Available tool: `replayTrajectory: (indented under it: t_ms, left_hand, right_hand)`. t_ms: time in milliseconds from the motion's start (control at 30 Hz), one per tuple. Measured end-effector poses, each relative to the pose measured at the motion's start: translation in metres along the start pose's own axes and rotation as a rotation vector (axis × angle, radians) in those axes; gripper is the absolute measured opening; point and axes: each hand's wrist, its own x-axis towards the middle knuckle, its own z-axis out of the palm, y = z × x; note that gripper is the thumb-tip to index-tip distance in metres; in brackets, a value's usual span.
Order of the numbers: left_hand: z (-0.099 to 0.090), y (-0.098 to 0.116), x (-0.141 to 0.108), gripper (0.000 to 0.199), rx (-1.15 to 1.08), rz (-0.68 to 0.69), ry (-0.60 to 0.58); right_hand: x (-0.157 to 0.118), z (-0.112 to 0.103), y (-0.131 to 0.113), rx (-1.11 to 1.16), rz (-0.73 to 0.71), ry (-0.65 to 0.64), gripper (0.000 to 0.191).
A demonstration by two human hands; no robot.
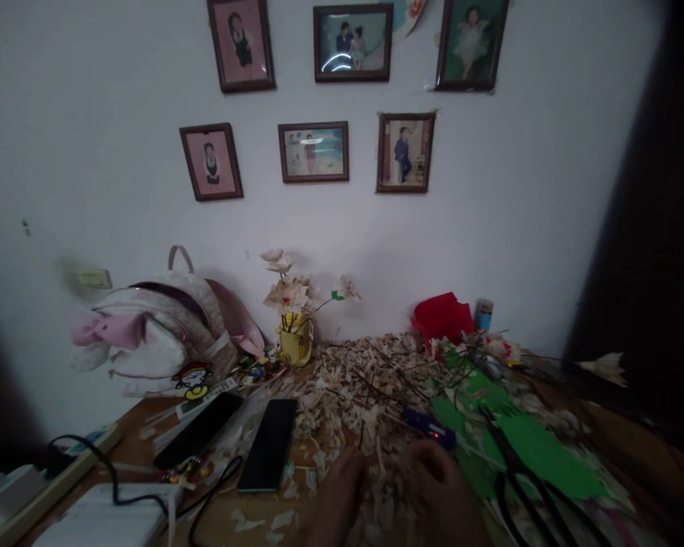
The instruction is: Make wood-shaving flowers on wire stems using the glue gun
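Head view: my left hand (337, 497) and right hand (441, 486) sit low at the bottom edge of the view, over a loose heap of pale wood shavings (342, 399) on the wooden surface (128, 429). Both are dark and blurred, so I cannot tell whether either is open, closed or gripping a shaving. Just beyond my right hand, a blue hot-glue gun (427, 428) lies with its long axis running from upper left to lower right, a small red light showing; which way its nozzle points is unclear. To its right, black-handled scissors (516, 463) rest on green paper (524, 448), tips toward the wall, apparently placed within reach. Two black phones (269, 444) lie left of the heap, seemingly kept to one side of the shavings.
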Motion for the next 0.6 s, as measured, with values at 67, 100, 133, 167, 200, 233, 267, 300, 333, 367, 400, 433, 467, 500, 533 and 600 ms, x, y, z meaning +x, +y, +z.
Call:
replayTrajectory:
  t_ms: [67,100,133,167,200,233,267,300,333,367,400,433,467,500,533,600]
  left_hand:
    - [-0.004,0.004,0.001,0.039,-0.051,-0.057,0.003]
    - [-0.007,0.005,0.001,0.042,-0.082,-0.084,0.01]
    - [-0.009,0.007,0.0,0.045,-0.107,-0.099,0.017]
    - [-0.012,0.008,-0.001,0.047,-0.12,-0.1,0.027]
    - [-0.014,0.008,-0.002,0.048,-0.117,-0.091,0.041]
    - [-0.016,0.008,-0.003,0.048,-0.099,-0.07,0.056]
    - [-0.018,0.008,-0.004,0.047,-0.066,-0.035,0.066]
    - [-0.019,0.009,-0.005,0.044,-0.028,0.011,0.075]
    - [-0.021,0.009,-0.006,0.041,0.009,0.059,0.086]
    - [-0.022,0.01,-0.007,0.039,0.045,0.111,0.093]
    - [-0.022,0.012,-0.008,0.036,0.081,0.162,0.092]
    - [-0.023,0.013,-0.009,0.035,0.116,0.206,0.094]
    - [-0.024,0.015,-0.01,0.033,0.154,0.244,0.09]
    - [-0.024,0.017,-0.01,0.032,0.191,0.277,0.084]
    - [-0.024,0.018,-0.011,0.031,0.225,0.303,0.074]
    - [-0.023,0.019,-0.01,0.031,0.273,0.339,0.08]
  right_hand:
    - [0.001,-0.002,0.002,-0.005,0.002,0.033,0.022]
    - [0.001,-0.003,0.003,-0.007,0.011,0.047,0.024]
    - [0.0,-0.003,0.003,0.002,0.018,0.053,0.026]
    - [0.0,-0.004,0.002,0.02,0.018,0.061,0.028]
    - [-0.001,-0.004,0.001,0.038,0.008,0.065,0.028]
    - [-0.003,-0.004,-0.002,0.051,-0.008,0.072,0.028]
    - [-0.004,-0.004,-0.005,0.055,-0.029,0.083,0.027]
    - [-0.006,-0.003,-0.009,0.053,-0.049,0.095,0.026]
    - [-0.007,-0.004,-0.012,0.05,-0.068,0.108,0.025]
    - [-0.009,-0.004,-0.015,0.05,-0.084,0.121,0.024]
    - [-0.01,-0.004,-0.017,0.056,-0.098,0.139,0.023]
    - [-0.011,-0.004,-0.018,0.065,-0.115,0.16,0.022]
    - [-0.011,-0.005,-0.018,0.074,-0.131,0.179,0.022]
    - [-0.011,-0.005,-0.018,0.083,-0.144,0.195,0.022]
    - [-0.011,-0.005,-0.016,0.093,-0.15,0.21,0.023]
    - [-0.01,-0.005,-0.014,0.121,-0.127,0.217,0.024]
